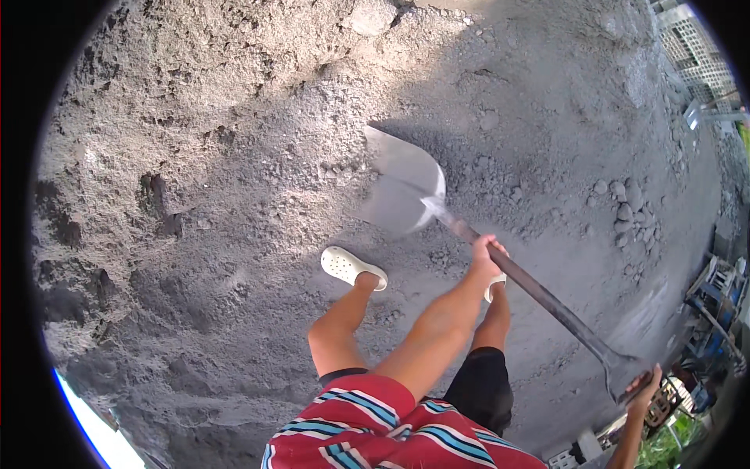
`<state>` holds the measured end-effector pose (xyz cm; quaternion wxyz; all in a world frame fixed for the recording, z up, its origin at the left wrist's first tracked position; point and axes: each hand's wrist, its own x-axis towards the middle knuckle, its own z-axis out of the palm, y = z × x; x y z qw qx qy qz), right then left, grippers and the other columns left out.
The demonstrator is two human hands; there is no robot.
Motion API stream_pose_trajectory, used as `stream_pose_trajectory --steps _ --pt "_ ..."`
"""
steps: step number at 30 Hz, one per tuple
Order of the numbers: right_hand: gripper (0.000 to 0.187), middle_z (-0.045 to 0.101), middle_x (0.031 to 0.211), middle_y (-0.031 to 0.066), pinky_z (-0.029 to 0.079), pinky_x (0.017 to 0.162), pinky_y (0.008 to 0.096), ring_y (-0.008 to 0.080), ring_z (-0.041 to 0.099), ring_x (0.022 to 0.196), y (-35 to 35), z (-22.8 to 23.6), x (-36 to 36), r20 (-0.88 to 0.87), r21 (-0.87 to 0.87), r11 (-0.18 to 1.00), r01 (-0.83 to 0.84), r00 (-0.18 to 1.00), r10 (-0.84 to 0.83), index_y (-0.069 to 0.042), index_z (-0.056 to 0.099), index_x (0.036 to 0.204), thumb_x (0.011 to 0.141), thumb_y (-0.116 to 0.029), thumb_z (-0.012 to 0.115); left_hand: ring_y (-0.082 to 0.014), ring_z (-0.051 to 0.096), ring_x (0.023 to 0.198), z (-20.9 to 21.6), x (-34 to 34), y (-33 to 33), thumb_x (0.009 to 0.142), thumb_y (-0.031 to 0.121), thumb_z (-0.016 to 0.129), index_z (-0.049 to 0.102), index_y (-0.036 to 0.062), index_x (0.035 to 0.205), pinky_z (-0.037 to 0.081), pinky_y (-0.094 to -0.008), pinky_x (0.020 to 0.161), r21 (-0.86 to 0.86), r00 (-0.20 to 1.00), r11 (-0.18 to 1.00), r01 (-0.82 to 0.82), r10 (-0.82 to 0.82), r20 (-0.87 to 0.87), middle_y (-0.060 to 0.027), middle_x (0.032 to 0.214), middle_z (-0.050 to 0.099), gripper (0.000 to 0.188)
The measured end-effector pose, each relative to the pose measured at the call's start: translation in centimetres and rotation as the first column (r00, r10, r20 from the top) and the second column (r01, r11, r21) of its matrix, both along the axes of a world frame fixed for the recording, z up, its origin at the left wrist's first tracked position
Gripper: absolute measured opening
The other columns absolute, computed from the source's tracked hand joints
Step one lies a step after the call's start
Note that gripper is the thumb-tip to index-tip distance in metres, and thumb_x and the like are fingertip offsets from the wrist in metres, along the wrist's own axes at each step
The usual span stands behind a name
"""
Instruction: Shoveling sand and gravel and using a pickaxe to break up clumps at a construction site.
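Note:
A long-handled shovel slants across the view from upper left to lower right. Its broad metal blade has its front edge against loose grey sand, with some lumps at the blade's lip. My left hand is closed round the shaft a short way behind the blade. Over at the lower right, my right hand grips the handle at the far end of the shaft; its fingers show only in part.
My feet stand in pale clogs close to the blade. A sunlit bank of sand rises at the left. Stones lie in a heap on the right, and blue machinery stands at the right rim. Concrete blocks are stacked at the upper right.

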<state>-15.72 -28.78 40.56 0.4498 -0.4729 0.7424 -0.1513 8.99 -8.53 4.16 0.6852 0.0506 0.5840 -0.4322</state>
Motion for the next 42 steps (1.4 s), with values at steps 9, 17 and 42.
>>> stream_pose_trajectory --steps 9,17,42 --pt "0.04 0.038 0.038 0.0039 0.034 0.028 0.0258 0.0168 0.038 0.028 4.4 -14.0 10.8 0.165 0.389 0.91 -0.145 0.983 0.086 -0.012 0.038 0.051 0.069 -0.046 0.043 -0.0157 0.042 0.051 -4.2 12.5 16.9 0.061 0.013 0.052 0.041 0.0124 0.06 0.037 -0.0352 0.052 0.472 0.967 0.875 -0.108 -0.018 0.254 0.0001 0.056 0.042 0.011" --pt "0.04 0.037 0.038 0.0043 0.033 0.028 0.0261 0.0172 0.036 0.028 -2.7 -12.7 0.2 0.229 0.479 0.855 -0.197 0.969 0.095 -0.011 0.037 0.052 0.069 -0.047 0.042 -0.0157 0.042 0.051 2.8 2.0 12.6 0.062 0.013 0.051 0.042 0.0115 0.056 0.038 -0.0332 0.053 0.564 0.961 0.817 -0.121 -0.046 0.273 0.0003 0.054 0.042 0.011" --pt "0.04 0.044 0.046 0.0079 0.038 0.039 0.0333 0.021 0.042 0.037 -23.8 -6.9 -3.7 0.303 0.5 -0.379 -0.779 -0.252 0.919 -0.007 0.042 0.057 0.067 -0.045 0.042 -0.0147 0.039 0.045 17.5 -69.8 -16.8 0.056 0.017 0.049 0.036 0.015 0.051 0.035 -0.0328 0.051 0.442 0.055 -0.184 -0.878 0.878 0.475 0.0018 0.048 0.038 0.014"
